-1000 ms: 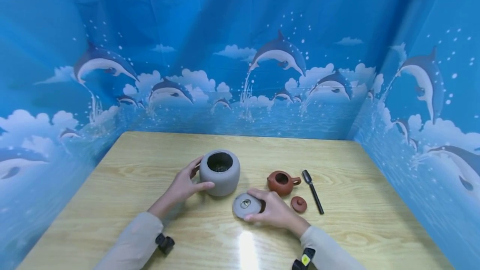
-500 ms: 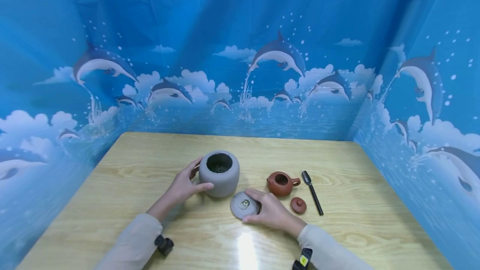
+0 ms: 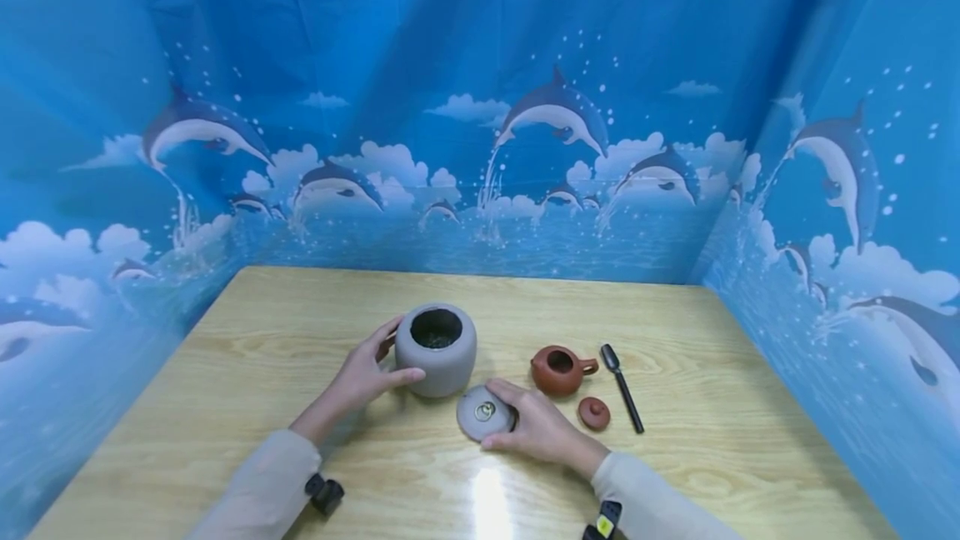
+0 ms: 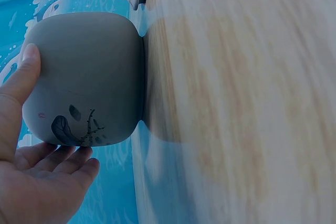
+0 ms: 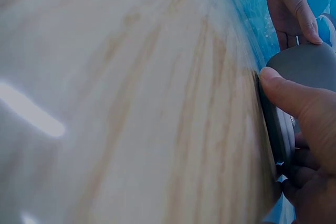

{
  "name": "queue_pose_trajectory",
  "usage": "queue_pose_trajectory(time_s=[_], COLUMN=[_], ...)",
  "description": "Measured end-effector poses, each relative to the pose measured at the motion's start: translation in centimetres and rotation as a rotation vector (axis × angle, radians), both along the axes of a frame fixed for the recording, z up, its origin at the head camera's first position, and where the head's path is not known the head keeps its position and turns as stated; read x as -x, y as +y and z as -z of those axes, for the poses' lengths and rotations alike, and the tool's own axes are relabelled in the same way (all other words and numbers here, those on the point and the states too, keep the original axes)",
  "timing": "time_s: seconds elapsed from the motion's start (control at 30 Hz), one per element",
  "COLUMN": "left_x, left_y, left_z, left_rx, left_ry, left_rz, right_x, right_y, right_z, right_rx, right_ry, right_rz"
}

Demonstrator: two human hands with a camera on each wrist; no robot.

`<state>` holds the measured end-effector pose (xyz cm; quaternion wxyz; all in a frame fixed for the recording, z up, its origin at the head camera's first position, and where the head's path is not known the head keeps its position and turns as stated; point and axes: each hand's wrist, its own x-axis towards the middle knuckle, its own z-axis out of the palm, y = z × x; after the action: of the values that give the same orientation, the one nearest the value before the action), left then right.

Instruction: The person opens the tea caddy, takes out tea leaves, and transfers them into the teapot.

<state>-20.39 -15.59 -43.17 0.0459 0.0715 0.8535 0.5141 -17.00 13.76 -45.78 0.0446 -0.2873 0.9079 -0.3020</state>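
Gripping a grey jar (image 3: pixel 442 369) from the left with the left hand (image 3: pixel 360 373), setting the thumb against the near side and the fingers around the left side, spreading them wide across the curved wall. Standing this jar upright on the wooden table (image 3: pixel 300 315), showing a wide uncovered mouth and dark contents (image 3: pixel 437 338), and, by the left wrist view, bearing a dark plant drawing (image 4: pixel 73 127) close to the fingertips.

Pinching a round grey lid (image 3: pixel 470 423) by its right part with the right hand (image 3: pixel 536 427), opening thumb and fingers about as wide as the lid. Holding it near and to the right of the jar, with a metal ring (image 3: pixel 484 412) facing up; not managing to tell between touching the table and hovering just over it.

Looking farther right at a reddish-brown teapot (image 3: pixel 553 383), pointing its spout left and its handle right. Finding a small knobbed lid (image 3: pixel 594 413) just near and right of it, then a black scoop (image 3: pixel 624 394), lying with the bowl far and the handle slanting near. Wearing pale sleeves (image 3: pixel 262 473). Facing a blue dolphin-printed curtain (image 3: pixel 450 48).
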Motion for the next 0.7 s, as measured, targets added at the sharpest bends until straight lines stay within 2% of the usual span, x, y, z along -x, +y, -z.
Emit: queue_pose_trajectory(time_s=[0.43,0.7], left_x=[0.05,-0.07], left_y=[0.07,0.19], left_z=[0.15,0.0], left_rx=[-0.016,-0.018], left_ry=[-0.012,-0.004], left_rz=[-0.014,-0.005], right_x=[0.16,0.06], right_y=[0.01,0.29], right_z=[0.29,-0.66], right_rx=[0.013,0.08], right_ry=[0.037,-0.076], right_rz=[-0.027,0.033])
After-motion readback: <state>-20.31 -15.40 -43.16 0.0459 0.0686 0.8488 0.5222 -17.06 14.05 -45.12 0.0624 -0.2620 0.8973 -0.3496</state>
